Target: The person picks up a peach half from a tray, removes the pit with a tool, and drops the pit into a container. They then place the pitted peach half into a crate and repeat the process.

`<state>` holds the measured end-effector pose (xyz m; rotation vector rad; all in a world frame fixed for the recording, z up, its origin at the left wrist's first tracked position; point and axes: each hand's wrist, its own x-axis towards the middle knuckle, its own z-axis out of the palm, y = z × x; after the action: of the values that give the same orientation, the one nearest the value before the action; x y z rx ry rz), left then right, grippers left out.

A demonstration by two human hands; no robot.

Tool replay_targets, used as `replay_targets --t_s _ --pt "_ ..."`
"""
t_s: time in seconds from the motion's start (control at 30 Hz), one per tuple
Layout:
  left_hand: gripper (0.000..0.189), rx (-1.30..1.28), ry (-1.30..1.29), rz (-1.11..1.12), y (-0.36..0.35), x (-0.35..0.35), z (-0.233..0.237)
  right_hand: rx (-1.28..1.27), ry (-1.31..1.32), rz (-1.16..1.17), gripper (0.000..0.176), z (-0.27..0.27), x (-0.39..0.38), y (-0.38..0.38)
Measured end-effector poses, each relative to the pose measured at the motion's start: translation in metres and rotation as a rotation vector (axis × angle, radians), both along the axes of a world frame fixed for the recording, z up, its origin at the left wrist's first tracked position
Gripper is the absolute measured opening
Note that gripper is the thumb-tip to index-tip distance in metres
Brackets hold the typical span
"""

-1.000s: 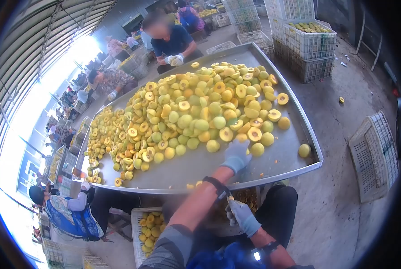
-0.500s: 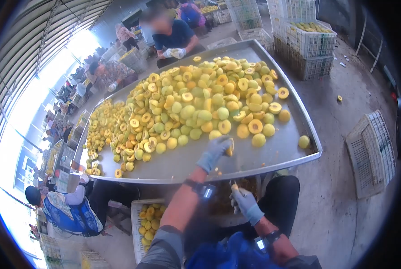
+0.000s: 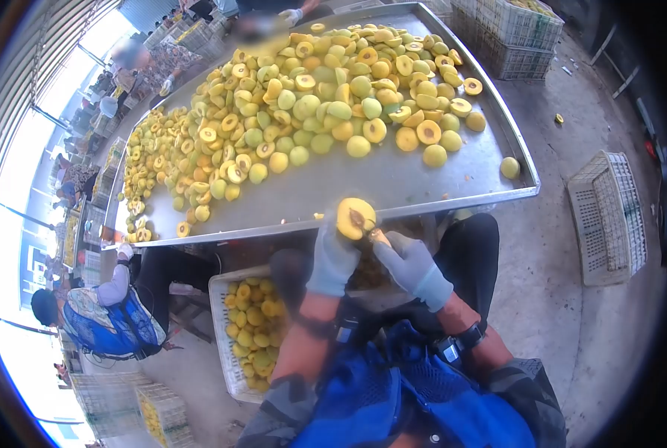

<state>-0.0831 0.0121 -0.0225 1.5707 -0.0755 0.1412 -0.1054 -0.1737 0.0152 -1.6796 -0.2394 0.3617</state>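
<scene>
My left hand [image 3: 332, 257], in a grey glove, grips a yellow peach half [image 3: 355, 217] with its cut face turned up and its brownish-red centre showing. From the right, my gloved right hand [image 3: 414, 270] is closed on a small pitting tool [image 3: 379, 237] with a light-coloured handle. The tool's tip is right at the edge of the peach's centre. Both hands are close together in front of the near rim of the metal table [image 3: 415, 183]. A large heap of peach halves [image 3: 311, 112] spreads over that table.
A white crate [image 3: 221, 328] of peach halves stands below on the left. At the left table corner sits a person in a blue vest [image 3: 113, 321]. Other workers' gloved hands show at the far edge. Nested crates [image 3: 609, 216] lie on the right floor; stacked crates [image 3: 509, 41] stand behind.
My left hand has drawn back from the tabletop towards me with the peach half. My right hand has risen, bringing the pitting tool to the fruit. The view has tilted down.
</scene>
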Motion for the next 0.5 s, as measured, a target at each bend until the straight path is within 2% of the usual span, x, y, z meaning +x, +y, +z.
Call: replay_targets --t_s 0.07,0.17,0.23,0.33,0.43,0.5 --pt "0.062 -0.373 0.104 -0.024 -0.004 -0.001 -0.013 -0.068 0.016 -0.003 0.034 0.006 0.000 -0.001" --pt "0.068 -0.558 0.203 0.031 -0.013 -0.007 -0.006 -0.090 0.065 -0.005 0.039 0.012 0.002 -0.001" --pt "0.070 -0.776 0.317 0.056 -0.021 -0.011 0.009 -0.132 -0.020 0.002 0.042 0.008 0.003 0.000" --pt "0.069 -0.689 0.308 0.038 -0.023 -0.015 0.011 -0.161 -0.087 -0.002 0.045 0.009 0.001 0.003" --pt "0.065 -0.743 0.238 0.057 -0.027 -0.017 0.018 -0.106 -0.041 -0.011 0.048 0.012 -0.002 0.008" --pt "0.061 -0.375 0.094 0.076 -0.024 -0.018 0.016 -0.053 0.066 -0.009 0.049 0.017 -0.003 0.010"
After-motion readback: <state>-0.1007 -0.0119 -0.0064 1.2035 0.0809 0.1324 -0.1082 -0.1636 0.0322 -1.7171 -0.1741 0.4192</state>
